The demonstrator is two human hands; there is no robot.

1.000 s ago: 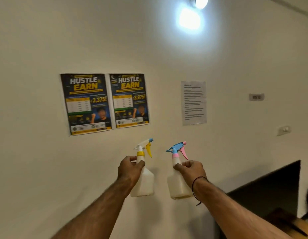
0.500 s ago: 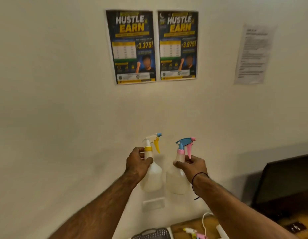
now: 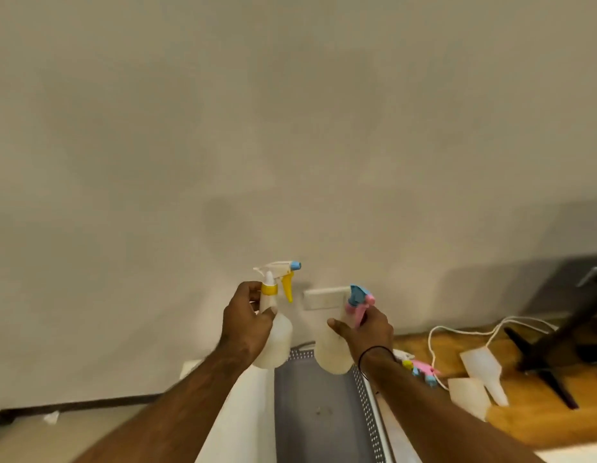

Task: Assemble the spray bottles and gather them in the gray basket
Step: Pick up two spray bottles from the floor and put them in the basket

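Note:
My left hand (image 3: pixel 248 320) grips the neck of a white spray bottle (image 3: pixel 276 335) with a yellow collar, yellow trigger and blue nozzle. My right hand (image 3: pixel 368 329) grips a second white spray bottle (image 3: pixel 332 350) with a blue and pink spray head. Both bottles are held upright in the air, side by side, above the far end of the gray basket (image 3: pixel 318 416), which lies below between my forearms. The basket's inside looks bare where it shows.
On the wooden table to the right lie two headless white bottles (image 3: pixel 484 370), loose pink, blue and yellow spray heads (image 3: pixel 420 369), a white cable (image 3: pixel 457 330) and a black monitor stand (image 3: pixel 554 345). A white wall socket plate (image 3: pixel 323 297) sits behind the bottles.
The view has tilted down: the posters have left the frame and the gray basket and table have come into view. Both hands still hold their bottles, now lower and over the basket.

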